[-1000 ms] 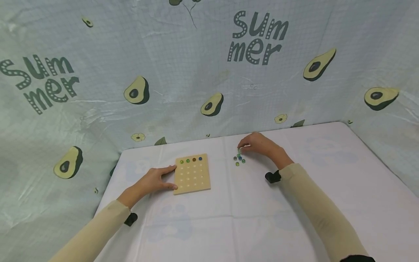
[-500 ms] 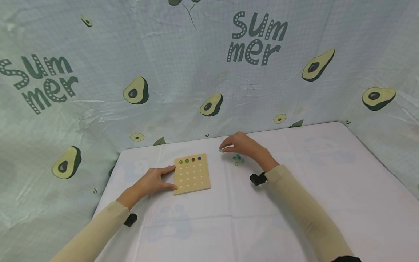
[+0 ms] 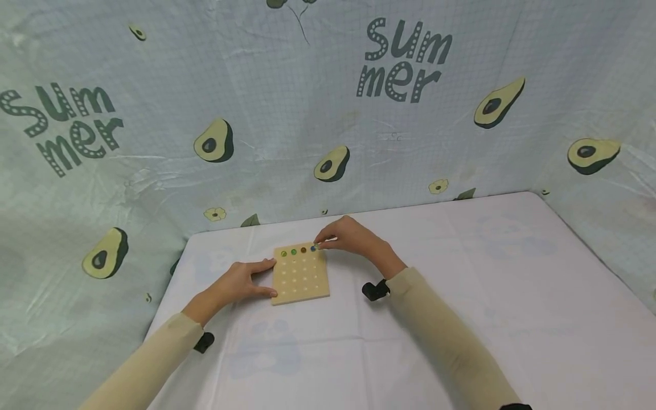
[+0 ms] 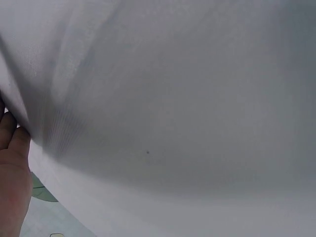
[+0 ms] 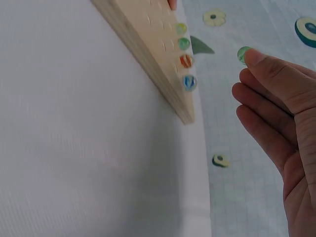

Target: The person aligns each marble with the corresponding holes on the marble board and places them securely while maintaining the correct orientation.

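A square wooden board (image 3: 300, 287) with rows of shallow hollows lies on the table. Along its far row sit a yellow-green marble (image 5: 181, 28), a green marble (image 5: 183, 44), an orange marble (image 5: 186, 60) and a blue marble (image 5: 189, 82). My left hand (image 3: 238, 285) rests at the board's left edge, index finger and thumb spread and touching it. Between thumb and fingertips my right hand (image 3: 356, 238) pinches a clear green marble (image 5: 242, 55), above the board's far right corner. In the left wrist view, only part of the left hand (image 4: 12, 177) shows.
A white cloth (image 3: 328, 353) covers the table. Behind it hangs a pale curtain (image 3: 287, 85) printed with avocados, meeting the table's far edge. The loose marbles seen earlier right of the board are hidden behind my right hand and wrist.
My right hand has lifted a marble from the loose group and carried it left to the board's far right corner. The left hand and the board stay in place.
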`<state>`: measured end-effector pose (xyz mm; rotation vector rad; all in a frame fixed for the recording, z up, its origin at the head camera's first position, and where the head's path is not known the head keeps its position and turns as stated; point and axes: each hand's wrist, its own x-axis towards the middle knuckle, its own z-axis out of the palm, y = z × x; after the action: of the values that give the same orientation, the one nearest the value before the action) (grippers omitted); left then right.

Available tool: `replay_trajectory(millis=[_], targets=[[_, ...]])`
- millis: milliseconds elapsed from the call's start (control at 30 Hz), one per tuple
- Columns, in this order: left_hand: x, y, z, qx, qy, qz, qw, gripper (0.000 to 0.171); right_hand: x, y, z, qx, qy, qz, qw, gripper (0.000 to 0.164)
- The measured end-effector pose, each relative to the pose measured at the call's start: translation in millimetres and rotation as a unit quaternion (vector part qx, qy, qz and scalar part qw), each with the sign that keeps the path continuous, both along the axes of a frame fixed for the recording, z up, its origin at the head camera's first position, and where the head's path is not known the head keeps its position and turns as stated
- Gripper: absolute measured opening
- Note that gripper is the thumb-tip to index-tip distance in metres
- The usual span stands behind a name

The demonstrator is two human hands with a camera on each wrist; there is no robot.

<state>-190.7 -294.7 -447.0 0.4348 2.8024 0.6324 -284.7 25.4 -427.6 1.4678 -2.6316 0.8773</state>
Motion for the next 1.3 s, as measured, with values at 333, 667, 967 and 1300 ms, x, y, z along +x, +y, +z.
replay_trajectory(millis=[333,667,967,1300], targets=[[-0.1,-1.4,-1.7,-0.004,-0.004,-0.007,1.0,0.097,10.5,-32.2,-11.4,0.001,0.002,0.009,1.0,0.021],[-2.1,-1.3,0.0,-0.004,0.002,-0.019,0.9998,0.096,16.0,-44.1,-17.7,-0.015,0.011,0.004,1.0,0.018],[-1.9,-1.3,2.8,-0.015,-0.001,-0.01,0.9998,0.096,18.1,-63.2,-17.0,0.012,0.007,-0.012,1.0,0.021],[-1.9,-2.1,0.1,-0.01,-0.005,-0.007,0.9999,0.096,16.3,-85.3,-17.6,0.05,-0.007,-0.015,0.999,0.022]])
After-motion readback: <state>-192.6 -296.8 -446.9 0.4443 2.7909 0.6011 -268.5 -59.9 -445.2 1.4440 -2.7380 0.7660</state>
